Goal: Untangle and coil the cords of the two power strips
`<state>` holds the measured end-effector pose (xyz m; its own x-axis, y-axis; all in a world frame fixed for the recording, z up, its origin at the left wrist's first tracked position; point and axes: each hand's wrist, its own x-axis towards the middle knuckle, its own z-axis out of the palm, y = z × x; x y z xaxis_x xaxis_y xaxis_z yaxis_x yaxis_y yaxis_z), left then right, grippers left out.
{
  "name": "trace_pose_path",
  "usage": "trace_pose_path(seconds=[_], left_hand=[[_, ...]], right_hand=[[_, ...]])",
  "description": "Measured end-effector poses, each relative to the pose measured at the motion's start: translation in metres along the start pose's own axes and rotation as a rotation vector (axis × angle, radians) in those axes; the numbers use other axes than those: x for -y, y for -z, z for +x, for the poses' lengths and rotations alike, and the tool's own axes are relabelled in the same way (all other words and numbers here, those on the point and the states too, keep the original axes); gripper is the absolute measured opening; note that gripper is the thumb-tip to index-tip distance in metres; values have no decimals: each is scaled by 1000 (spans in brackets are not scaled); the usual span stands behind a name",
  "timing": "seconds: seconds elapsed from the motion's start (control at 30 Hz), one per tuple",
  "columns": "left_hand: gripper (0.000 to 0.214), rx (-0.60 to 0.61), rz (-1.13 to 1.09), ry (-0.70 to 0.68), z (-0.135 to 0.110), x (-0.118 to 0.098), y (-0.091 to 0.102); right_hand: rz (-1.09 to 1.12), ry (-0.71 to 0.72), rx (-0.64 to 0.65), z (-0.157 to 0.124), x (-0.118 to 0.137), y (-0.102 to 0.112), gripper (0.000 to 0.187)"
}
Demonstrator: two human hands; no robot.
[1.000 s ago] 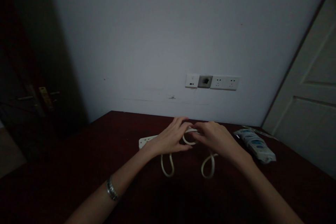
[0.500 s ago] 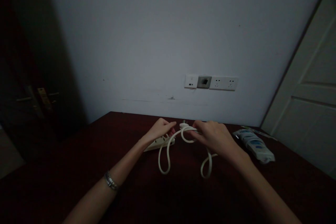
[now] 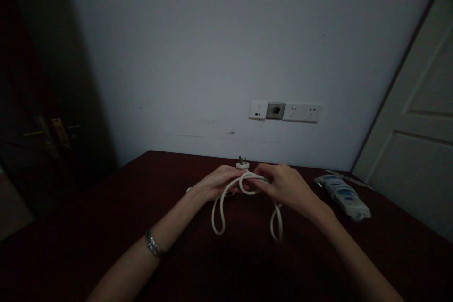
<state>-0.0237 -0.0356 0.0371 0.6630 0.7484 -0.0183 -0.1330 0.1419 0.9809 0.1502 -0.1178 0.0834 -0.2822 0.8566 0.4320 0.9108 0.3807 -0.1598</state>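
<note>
My right hand (image 3: 283, 181) is closed around the bunched white power cord (image 3: 222, 217), whose loops hang down on both sides of it. My left hand (image 3: 222, 180) reaches in from the left, its thumb and fingers closed about the cord just below the plug (image 3: 242, 165). The plug's metal prongs point up. Behind my left hand lies a white power strip (image 3: 230, 194) on the dark red table (image 3: 170, 170), mostly covered by the hand and wrist. Loops of cord partly hide the left fingertips.
Wall sockets (image 3: 302, 113) sit above the table's back edge. On the right lies a plastic-wrapped package (image 3: 343, 197) with a flat strip behind it. A pale door (image 3: 421, 141) stands at right, a dark door with a brass handle plate (image 3: 61, 133) at left.
My left hand has moved right from over the power strip to the cord by the plug. The plug has shifted slightly left and now stands with its prongs up.
</note>
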Motion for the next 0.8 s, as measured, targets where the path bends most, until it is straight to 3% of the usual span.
trace_pose_path(seconds=[0.27,0.43,0.6,0.8], left_hand=[[14,-86,-76,-168,-9,-11,-16],[16,-179,-36,-274,-16,-25,-21],[11,-209,-32,-338,-17,-38,-13],[7,-311,23,-399,-7,-70,5]], right_hand=[[366,86,152,-3,-10,15,35],[625,99,202,2,-19,8,36],[873,46,299,8,-22,-11,34],[975,52,304,11,-18,-15,34]])
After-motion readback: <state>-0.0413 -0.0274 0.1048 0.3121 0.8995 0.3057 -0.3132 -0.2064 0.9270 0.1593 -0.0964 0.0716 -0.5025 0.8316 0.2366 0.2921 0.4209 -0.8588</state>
